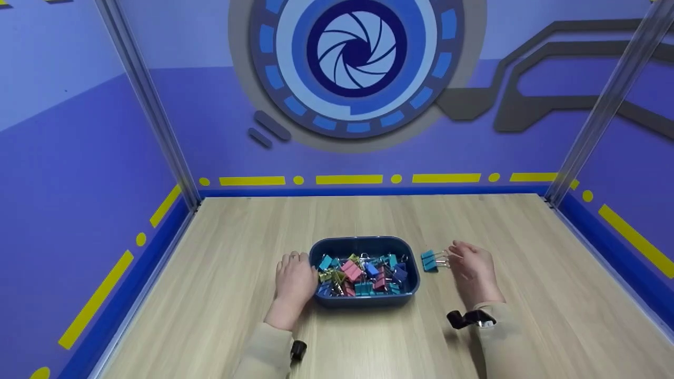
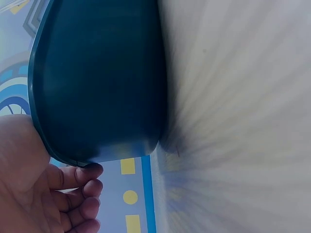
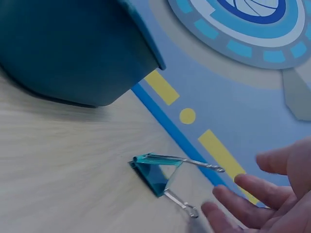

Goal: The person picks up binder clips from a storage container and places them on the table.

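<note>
Left hand [image 1: 296, 281], a little left of the middle of the frame, is at the left end of a dark blue container [image 1: 363, 302]; its thumb lies by the rim and its fingers are loosely bent along the outside, but whether it truly grips the wall I cannot tell. If this hand pressed hard on the rim, I suppose the container could tilt or slide on the wooden table [image 1: 247, 237], because only one end has support. Inside it, in the lower middle of the frame, many coloured binder clips [image 1: 352, 270] lie in a heap, and their wire arms may hook together if somebody pulls one quickly. Just beside its right wall, a single teal clip [image 1: 429, 260] lies on the table, with both wire handles [image 1: 443, 259] spread apart and directed to the right. Next to these comes the right hand [image 1: 474, 268], right of centre, fingers extended and apart, with nothing held; whether a fingertip touches the wire is not clear to me. With such thin handles, a careless touch could push the clip away, and a pinch on only one handle would perhaps make it swing and drop.
</note>
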The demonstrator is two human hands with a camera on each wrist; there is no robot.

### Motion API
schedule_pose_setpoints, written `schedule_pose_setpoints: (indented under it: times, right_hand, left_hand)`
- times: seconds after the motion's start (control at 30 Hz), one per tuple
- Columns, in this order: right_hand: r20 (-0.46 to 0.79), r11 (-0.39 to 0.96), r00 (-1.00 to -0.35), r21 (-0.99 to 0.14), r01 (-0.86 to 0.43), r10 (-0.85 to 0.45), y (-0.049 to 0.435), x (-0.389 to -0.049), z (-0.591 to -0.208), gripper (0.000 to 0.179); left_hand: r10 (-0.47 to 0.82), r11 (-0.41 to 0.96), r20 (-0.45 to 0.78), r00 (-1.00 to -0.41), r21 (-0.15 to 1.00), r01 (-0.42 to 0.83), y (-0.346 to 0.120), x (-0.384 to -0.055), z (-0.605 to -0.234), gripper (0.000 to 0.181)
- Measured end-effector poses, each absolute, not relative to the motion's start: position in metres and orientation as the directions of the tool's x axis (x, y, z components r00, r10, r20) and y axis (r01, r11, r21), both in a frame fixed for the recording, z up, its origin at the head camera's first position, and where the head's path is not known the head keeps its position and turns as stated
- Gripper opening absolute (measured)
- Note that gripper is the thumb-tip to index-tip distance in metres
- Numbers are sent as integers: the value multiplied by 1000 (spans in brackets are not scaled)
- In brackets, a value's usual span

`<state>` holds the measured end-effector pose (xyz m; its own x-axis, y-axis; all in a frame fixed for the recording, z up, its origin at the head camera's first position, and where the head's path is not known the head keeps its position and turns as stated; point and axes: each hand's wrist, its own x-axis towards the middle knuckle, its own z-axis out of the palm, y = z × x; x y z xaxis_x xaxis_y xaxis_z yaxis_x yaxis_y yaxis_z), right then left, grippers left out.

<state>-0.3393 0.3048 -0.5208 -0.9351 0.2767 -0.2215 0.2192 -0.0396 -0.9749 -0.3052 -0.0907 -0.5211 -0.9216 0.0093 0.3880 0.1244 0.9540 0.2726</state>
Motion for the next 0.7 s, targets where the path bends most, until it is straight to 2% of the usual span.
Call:
schedule_pose_setpoints:
  times: [0.33,0.7]
  right_hand:
    - [-97,165,-949,-975,151,299,300,-331,-495,56]
    - [19,231,-976,-973,32,218,274,-321,-467,53]
  left_hand:
    - [10,952,367,-930,282,122,-91,-305,-521,30]
    - [3,951,367,-930,286,116,-91,-306,-521,31]
